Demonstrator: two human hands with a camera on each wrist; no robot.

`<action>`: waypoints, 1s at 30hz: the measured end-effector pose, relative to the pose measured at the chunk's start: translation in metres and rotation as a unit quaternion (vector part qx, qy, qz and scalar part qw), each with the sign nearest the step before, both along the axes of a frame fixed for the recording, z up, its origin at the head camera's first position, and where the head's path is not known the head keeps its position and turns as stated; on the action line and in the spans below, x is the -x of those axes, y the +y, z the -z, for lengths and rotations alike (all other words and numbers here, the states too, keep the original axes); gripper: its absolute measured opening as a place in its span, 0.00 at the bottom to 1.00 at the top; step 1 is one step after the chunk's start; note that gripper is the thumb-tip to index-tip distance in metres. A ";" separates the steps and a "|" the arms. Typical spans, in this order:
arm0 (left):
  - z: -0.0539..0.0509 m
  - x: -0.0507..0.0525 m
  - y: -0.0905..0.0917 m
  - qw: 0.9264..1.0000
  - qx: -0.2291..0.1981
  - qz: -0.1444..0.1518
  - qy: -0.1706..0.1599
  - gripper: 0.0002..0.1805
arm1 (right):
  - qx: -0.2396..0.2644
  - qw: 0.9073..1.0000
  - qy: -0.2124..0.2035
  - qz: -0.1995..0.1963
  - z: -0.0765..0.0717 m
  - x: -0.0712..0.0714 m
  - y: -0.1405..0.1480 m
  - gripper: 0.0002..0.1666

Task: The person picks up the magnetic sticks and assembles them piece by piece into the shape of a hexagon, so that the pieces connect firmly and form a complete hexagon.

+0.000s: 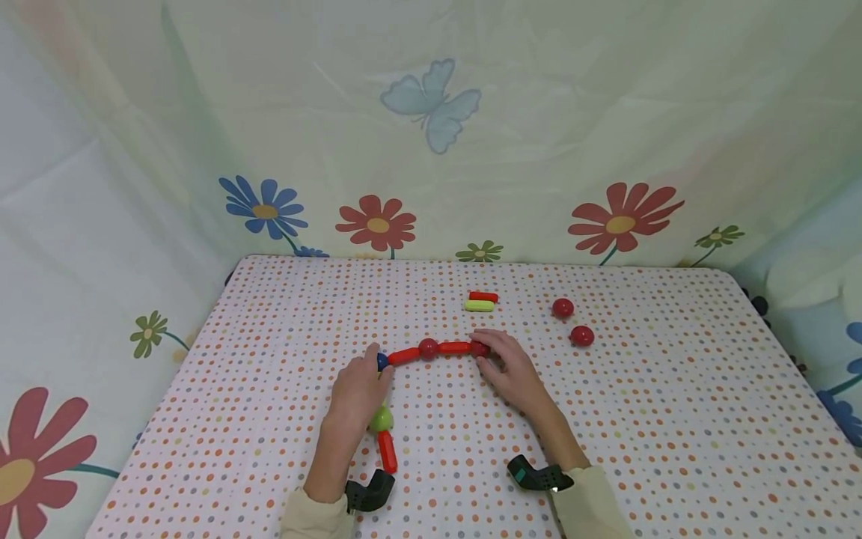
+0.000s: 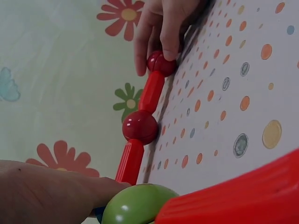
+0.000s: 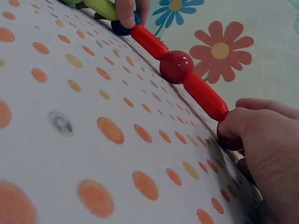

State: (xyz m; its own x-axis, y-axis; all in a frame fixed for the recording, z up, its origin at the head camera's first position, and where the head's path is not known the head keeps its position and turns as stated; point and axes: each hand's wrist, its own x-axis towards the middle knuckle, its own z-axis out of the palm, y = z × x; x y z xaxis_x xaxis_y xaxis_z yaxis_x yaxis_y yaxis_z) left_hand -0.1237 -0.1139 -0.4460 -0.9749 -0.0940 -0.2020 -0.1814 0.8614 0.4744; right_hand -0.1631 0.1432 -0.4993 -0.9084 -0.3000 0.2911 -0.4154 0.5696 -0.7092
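A jointed chain of toy rods and balls lies bent on the dotted table. My left hand (image 1: 355, 388) pinches the blue ball (image 1: 382, 361) at its corner. From there, a red rod (image 1: 404, 356), a red ball (image 1: 428, 348) and a second red rod (image 1: 454, 348) run rightward. At that end, my right hand (image 1: 515, 372) grips another red ball (image 3: 230, 138) between thumb and fingers. Toward me from the blue ball come a yellow-green rod (image 3: 100, 7), partly hidden by my left hand, a green ball (image 1: 381, 419) and a red rod (image 1: 387, 451).
Beyond the chain, a loose red rod (image 1: 483, 297) and a yellow-green rod (image 1: 480, 306) lie side by side. Two loose red balls (image 1: 563, 308) sit farther right. A flowered cloth (image 1: 512, 150) hangs behind the table's back edge.
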 end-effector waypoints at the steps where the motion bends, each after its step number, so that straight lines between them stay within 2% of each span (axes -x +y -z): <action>1: 0.000 0.000 0.000 1.000 0.004 0.001 0.000 0.29 | -0.001 1.000 0.001 -0.004 0.000 0.000 0.000 0.23; 8: -0.001 -0.002 0.001 0.998 0.051 0.022 0.025 0.25 | -0.013 1.000 0.011 -0.013 0.001 0.001 0.000 0.20; 11: -0.001 -0.003 0.003 0.995 0.080 0.038 0.040 0.25 | -0.013 1.000 0.013 -0.011 0.002 0.001 0.000 0.20; 16: 0.000 -0.003 0.008 0.990 0.095 0.068 0.076 0.20 | -0.020 1.000 0.016 -0.012 0.003 0.001 -0.001 0.19; 22: 0.003 -0.002 0.014 0.990 0.102 0.050 0.087 0.13 | -0.016 0.999 0.018 -0.022 0.001 0.000 -0.002 0.18; 30: 0.003 -0.001 0.016 0.991 0.102 0.044 0.079 0.14 | -0.014 0.999 0.031 -0.034 0.003 0.000 -0.001 0.19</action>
State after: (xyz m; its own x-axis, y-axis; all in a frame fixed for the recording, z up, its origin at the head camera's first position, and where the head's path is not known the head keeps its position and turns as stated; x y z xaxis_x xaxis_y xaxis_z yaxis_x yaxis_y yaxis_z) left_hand -0.1224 -0.0977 -0.4492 -0.9990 -0.0307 -0.0316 -0.0389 0.9512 0.3062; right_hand -0.1634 0.1423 -0.5028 -0.8661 -0.3695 0.3366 -0.4965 0.5585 -0.6645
